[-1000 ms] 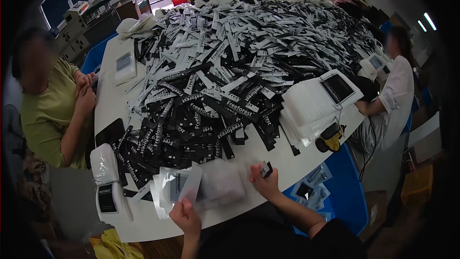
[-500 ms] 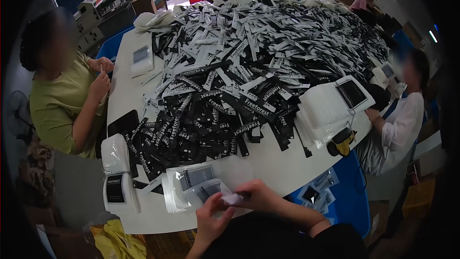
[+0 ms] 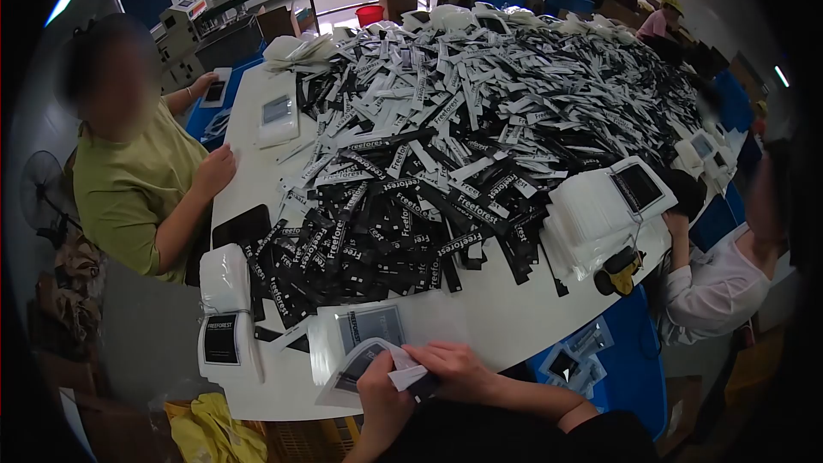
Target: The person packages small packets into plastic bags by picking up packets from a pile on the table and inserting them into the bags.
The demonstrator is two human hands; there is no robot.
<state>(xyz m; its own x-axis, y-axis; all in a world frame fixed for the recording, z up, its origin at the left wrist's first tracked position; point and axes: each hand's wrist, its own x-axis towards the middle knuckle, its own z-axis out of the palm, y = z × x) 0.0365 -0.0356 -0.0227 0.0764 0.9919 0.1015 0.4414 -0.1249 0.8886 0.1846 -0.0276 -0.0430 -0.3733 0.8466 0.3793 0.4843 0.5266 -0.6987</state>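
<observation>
Near the table's front edge, my left hand (image 3: pixel 383 394) is closed on a clear plastic bag (image 3: pixel 358 370) with a printed dark panel. My right hand (image 3: pixel 454 370) is closed beside it, its fingers round a small white and dark folded piece (image 3: pixel 410 375) at the bag's mouth. Both hands are nearly touching. Under and behind the held bag lies a stack of clear bags (image 3: pixel 330 334). A large heap of black and white "Freeforest" strips (image 3: pixel 377 223) spreads just beyond the stack.
A bundle of bags (image 3: pixel 225 339) lies front left, and a thick bag stack (image 3: pixel 591 219) sits at right beside a black and yellow tool (image 3: pixel 619 273). A blue bin (image 3: pixel 630 369) stands below the right edge. People sit at left (image 3: pixel 137 180) and right (image 3: pixel 716 291).
My hands have come together at the bag, which is now lifted off the stack. The person at left has moved one hand toward a blue bin. The view has shifted slightly.
</observation>
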